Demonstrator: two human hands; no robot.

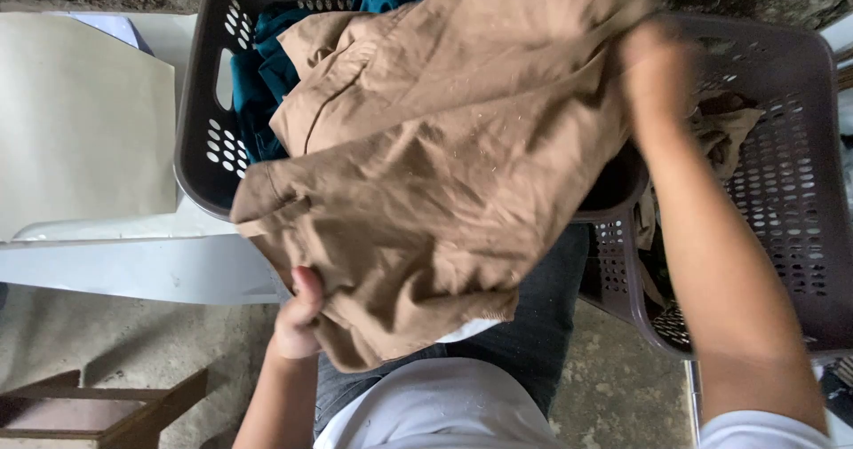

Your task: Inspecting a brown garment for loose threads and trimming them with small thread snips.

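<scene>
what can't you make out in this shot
All in the head view:
- Right hand: motion-blurred, so its grip on the brown garment is unclear.
- Left hand: only the thumb shows; the fingers are under the cloth.
- Left basket: contents mostly covered by the garment; only a teal cloth peeks out.
- Right basket: cut by the frame edge, partly behind the arm.

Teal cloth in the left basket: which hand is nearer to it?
Left. The left hand grips the tan garment's lower edge, below the teal cloth; the right hand holds the garment's far right side, blurred.
</scene>
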